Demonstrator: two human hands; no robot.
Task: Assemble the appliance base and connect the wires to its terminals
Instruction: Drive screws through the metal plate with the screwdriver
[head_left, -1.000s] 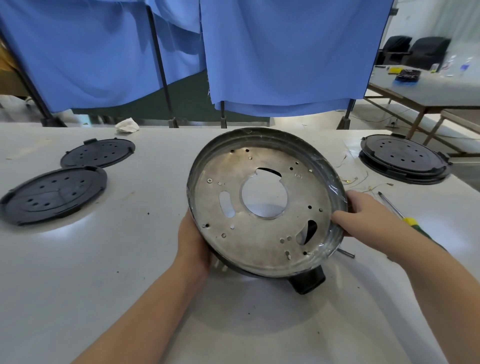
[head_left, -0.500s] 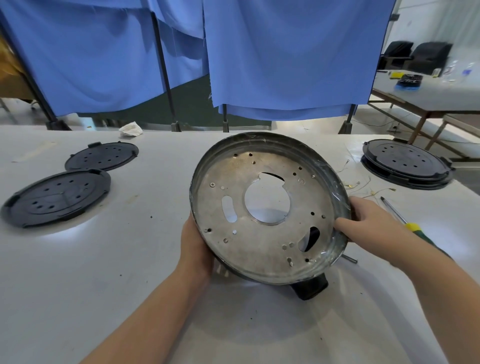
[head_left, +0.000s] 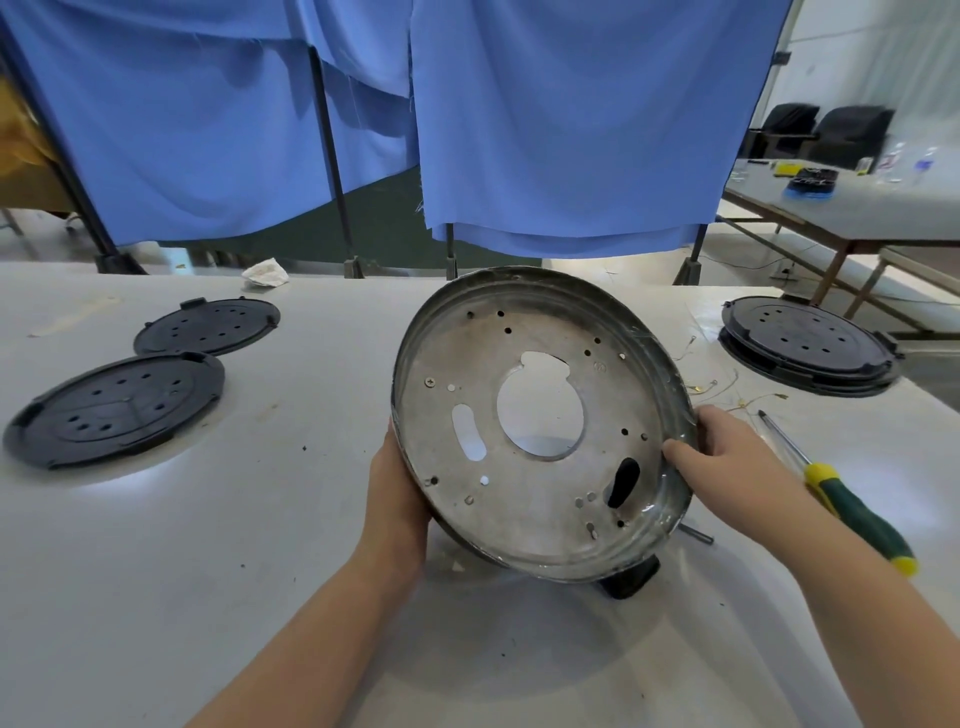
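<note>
Hands (head_left: 397, 499) either side of metal base (head_left: 540, 421)

Legible text, labels, brands, numbers, signs: none.

- Metal base (head_left: 540, 499): bare punched sheet, holes and slots only; no stamp or marking can be read.
- Black covers, left (head_left: 117, 410) and (head_left: 208, 325): moulded ribs and holes, no lettering visible.
- Black stack, right (head_left: 808, 343): same, nothing readable.
- Screwdriver (head_left: 852, 512): green and yellow handle, no brand visible.
- Far table items (head_left: 810, 182) (bottles, a blue and black object): too small and blurred to read any label.
- Blue curtains (head_left: 571, 130): plain cloth, unprinted.
</note>
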